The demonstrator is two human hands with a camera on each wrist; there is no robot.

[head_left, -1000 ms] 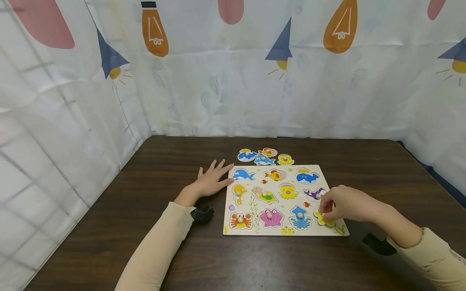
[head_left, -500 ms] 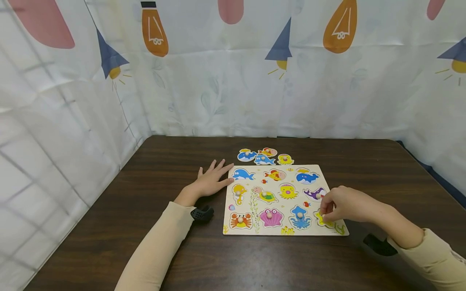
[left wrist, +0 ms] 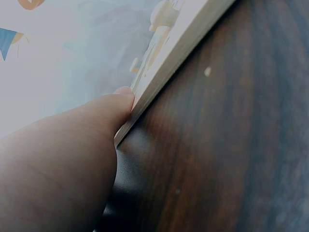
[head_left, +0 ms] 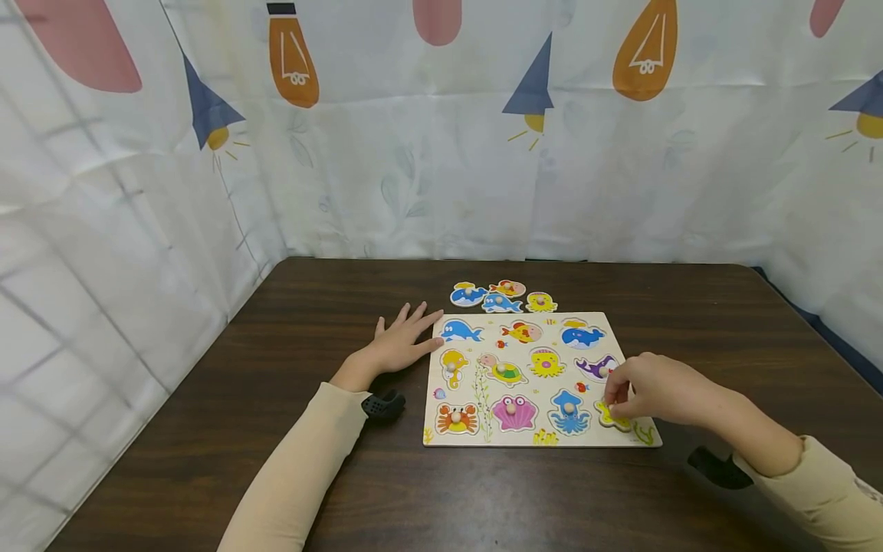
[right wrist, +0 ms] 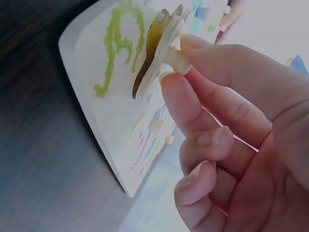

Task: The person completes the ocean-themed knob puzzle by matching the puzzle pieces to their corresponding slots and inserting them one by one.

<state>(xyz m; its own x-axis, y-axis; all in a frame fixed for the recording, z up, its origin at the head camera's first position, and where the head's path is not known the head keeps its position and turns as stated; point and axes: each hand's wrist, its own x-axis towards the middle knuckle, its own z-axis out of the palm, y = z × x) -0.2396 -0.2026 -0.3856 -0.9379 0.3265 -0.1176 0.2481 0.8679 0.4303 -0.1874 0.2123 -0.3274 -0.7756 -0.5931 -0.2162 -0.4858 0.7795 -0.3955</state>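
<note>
My right hand (head_left: 651, 389) pinches the round wooden knob (right wrist: 176, 62) of a yellow puzzle piece (head_left: 611, 419) between thumb and fingertips. The piece is at the front right corner of the wooden sea-animal puzzle board (head_left: 542, 410). In the right wrist view it stands tilted against the board's face, its dark side edge showing, and the other fingers curl loosely. At the board's far left corner my left hand (head_left: 395, 345) lies flat with fingers spread, thumb and index fingertip at the edge. The left wrist view shows the thumb (left wrist: 113, 108) touching the board's side.
Behind the board lie several loose knobbed pieces, among them a blue whale (head_left: 501, 304), a red-yellow fish (head_left: 509, 288) and a yellow octopus (head_left: 541, 303). A crab (head_left: 457, 419), shell (head_left: 513, 425) and squid (head_left: 569, 426) sit in the board. The dark wooden table (head_left: 386, 491) surrounds it.
The yellow piece in my right hand has shifted and tilted slightly at the board's front right corner. My left hand and the board have not moved.
</note>
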